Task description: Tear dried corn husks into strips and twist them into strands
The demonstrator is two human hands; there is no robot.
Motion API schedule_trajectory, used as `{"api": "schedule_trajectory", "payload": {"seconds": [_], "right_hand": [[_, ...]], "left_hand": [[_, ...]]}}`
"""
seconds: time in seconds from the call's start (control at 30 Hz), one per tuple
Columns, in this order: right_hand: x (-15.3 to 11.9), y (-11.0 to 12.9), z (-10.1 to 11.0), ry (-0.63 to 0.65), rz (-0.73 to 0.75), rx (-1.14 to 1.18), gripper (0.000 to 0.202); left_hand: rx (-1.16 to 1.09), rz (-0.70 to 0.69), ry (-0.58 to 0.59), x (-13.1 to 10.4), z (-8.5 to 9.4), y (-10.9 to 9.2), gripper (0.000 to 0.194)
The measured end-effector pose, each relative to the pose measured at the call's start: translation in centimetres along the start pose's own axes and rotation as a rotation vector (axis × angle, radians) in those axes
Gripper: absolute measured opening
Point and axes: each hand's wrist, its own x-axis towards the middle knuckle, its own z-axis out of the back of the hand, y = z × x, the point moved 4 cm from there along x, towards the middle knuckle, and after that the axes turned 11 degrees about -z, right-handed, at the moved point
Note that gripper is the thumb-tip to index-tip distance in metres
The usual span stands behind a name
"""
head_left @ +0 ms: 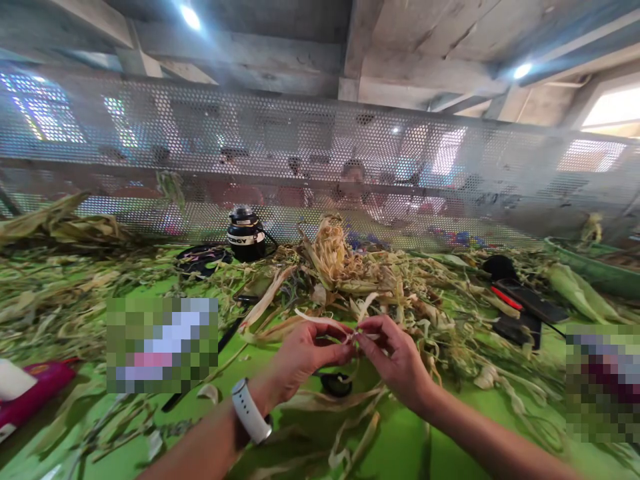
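Observation:
My left hand (305, 357), with a white watch (251, 411) on its wrist, pinches a thin pale strip of corn husk (320, 320) between thumb and fingers. Meeting it fingertip to fingertip, my right hand (393, 350) grips the same small piece; the exact spot between the fingers is mostly hidden. Below the hands a dark rounded object (336, 385) lies on the green tabletop (295, 440), partly covered. Dried corn husks (273, 297) surround the hands, and beyond them stands a tan bundle of layered husks (330, 253).
A black lidded bottle (246, 239) stands near the perforated metal screen (280, 133), behind which people show dimly. Black items with a red strip (507, 298) and a green basket (607, 267) lie right. A magenta packet (43, 393) sits left. Two patches are blurred out.

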Motion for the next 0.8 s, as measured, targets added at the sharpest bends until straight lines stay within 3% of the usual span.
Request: {"api": "schedule_trajectory", "payload": {"seconds": [0.6,0.8], "right_hand": [[-0.29,-0.64,-0.21,0.088,-0.072,0.148,0.015],[-0.28,-0.98,-0.38,0.094,-0.111,0.183,0.016]], "left_hand": [[-0.011,0.051,-0.002,-0.05,0.14,0.60,0.031],[0.010,-0.009,0.016,0.12,0.21,0.57,0.037]]}}
